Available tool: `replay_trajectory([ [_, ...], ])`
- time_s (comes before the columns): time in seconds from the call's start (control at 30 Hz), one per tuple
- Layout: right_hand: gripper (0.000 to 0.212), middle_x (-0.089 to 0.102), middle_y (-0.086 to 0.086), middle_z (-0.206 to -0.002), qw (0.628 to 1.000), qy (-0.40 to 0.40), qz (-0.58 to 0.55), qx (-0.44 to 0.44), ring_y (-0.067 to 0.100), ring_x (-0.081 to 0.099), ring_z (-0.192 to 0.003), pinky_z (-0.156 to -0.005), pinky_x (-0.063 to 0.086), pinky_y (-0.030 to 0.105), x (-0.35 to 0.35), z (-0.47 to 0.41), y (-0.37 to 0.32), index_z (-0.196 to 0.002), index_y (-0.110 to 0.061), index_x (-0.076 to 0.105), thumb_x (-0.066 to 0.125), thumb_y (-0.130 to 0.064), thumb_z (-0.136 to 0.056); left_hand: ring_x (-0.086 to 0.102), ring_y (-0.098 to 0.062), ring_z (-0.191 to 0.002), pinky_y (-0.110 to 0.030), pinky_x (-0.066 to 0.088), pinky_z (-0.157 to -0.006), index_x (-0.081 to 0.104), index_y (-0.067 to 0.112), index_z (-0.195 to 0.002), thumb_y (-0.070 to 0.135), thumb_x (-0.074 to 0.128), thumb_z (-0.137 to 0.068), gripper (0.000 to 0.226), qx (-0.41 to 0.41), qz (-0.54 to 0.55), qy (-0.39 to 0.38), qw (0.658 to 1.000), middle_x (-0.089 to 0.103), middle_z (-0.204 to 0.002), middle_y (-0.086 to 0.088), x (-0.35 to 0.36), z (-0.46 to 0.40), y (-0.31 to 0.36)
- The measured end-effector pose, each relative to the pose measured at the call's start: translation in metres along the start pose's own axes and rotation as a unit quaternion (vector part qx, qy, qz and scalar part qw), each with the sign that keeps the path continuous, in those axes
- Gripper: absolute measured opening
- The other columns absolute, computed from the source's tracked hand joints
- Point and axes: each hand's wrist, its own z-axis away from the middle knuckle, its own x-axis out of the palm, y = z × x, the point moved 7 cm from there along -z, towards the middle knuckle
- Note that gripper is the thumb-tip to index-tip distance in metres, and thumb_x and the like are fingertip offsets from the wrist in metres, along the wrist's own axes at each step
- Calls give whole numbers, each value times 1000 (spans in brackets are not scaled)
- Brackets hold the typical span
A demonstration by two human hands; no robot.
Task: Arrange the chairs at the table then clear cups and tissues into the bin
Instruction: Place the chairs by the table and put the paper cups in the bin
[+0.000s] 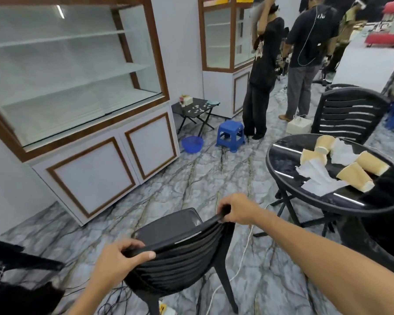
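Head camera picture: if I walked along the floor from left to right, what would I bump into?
Big display cabinet → small folding table → blue basin → blue stool → round black table with the cups.

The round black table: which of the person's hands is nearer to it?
Right. The right hand grips the chair back's end toward the table; the left hand grips the far end.

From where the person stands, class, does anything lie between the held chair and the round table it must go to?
No furniture stands between. Both hands, left hand and right hand, grip the black chair by its backrest. Only bare floor separates it from the round table, though a white cable trails across that floor.
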Motion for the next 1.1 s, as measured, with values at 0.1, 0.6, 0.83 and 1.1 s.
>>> replay_trajectory([
  [0.1, 30, 69, -2, -92, 999, -30, 17, -40, 9, 59, -82, -66, 44, 11, 15, -3, -23, -98, -15, 73, 84, -28, -74, 70, -3, -69, -8, 47, -60, 81, 27, -73, 63, 89, -37, 51, -33, 31, 0, 999, 78, -74, 8, -6, 26, -29],
  [0.6, 41, 70, -5, -107, 999, -12, -41, 10, 8, 62, -98, -84, 53, 27, 38, 38, 12, -104, -20, 71, 87, -32, -69, 72, -8, -84, -29, 51, -80, 78, 36, -94, 70, 81, -55, 52, -36, 39, -91, 994, 78, -90, 7, 31, 70, -46],
  [0.83, 25, 71, -3, -93, 1000, -14, -4, -9, 12, 63, -87, -77, 54, 29, 42, 30, 2, -95, -17, 74, 85, -26, -74, 70, 0, -78, -10, 49, -67, 80, 37, -86, 57, 91, -51, 42, -50, 32, -39, 997, 78, -87, 15, 26, 75, -43],
  [1.1, 20, 70, -2, -86, 999, -31, 15, -32, 12, 65, -81, -73, 58, 36, 46, 21, 6, -82, -22, 70, 73, -4, -75, 67, 0, -67, -18, 47, -65, 78, 38, -74, 65, 91, -33, 51, -65, 14, 12, 998, 76, -72, 10, 24, 62, -53],
])
